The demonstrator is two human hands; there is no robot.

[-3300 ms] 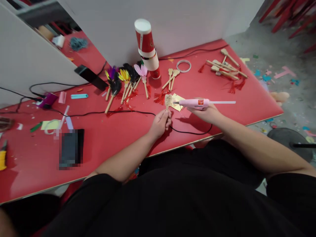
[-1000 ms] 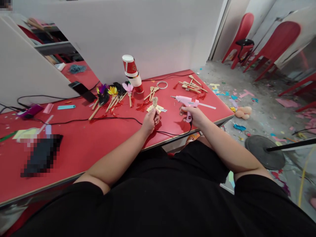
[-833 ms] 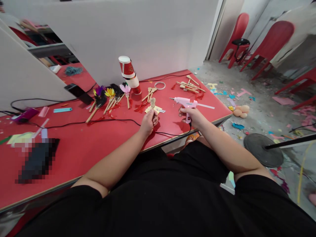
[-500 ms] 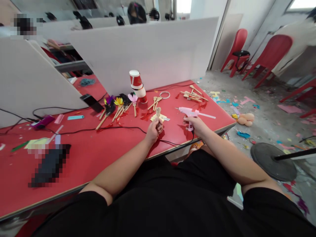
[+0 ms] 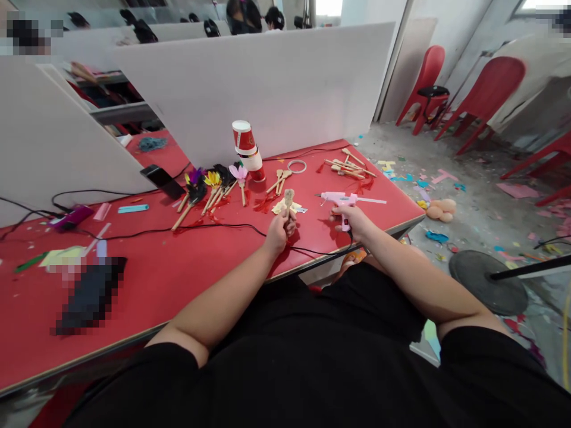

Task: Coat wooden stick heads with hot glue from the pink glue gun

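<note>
Upright in my left hand [image 5: 280,230] is a small wooden stick with a broad flat head [image 5: 289,197]; my fingers are wrapped round its lower part. My right hand [image 5: 350,223] grips the handle of a pink hot glue gun [image 5: 336,197]. The gun's nozzle points left toward the stick, with a gap between them, and a pale glue stick [image 5: 373,201] juts out of its back. Behind the left hand lie pale yellow paper pieces [image 5: 281,207]. Similar wooden sticks [image 5: 279,181] with red tassels rest just beyond.
Stacked red and white paper cups [image 5: 250,156] stand at the back beside flower-topped sticks [image 5: 214,189]. More tasselled sticks [image 5: 350,171] and a ring-shaped roll [image 5: 297,166] lie at the far right. A black cable [image 5: 214,225] crosses the red table [image 5: 187,267]. White partitions [image 5: 267,89] border it.
The view has shifted slightly. Both hands keep their holds, and the stick's head and the glue gun stay apart at nearly the same distance.
</note>
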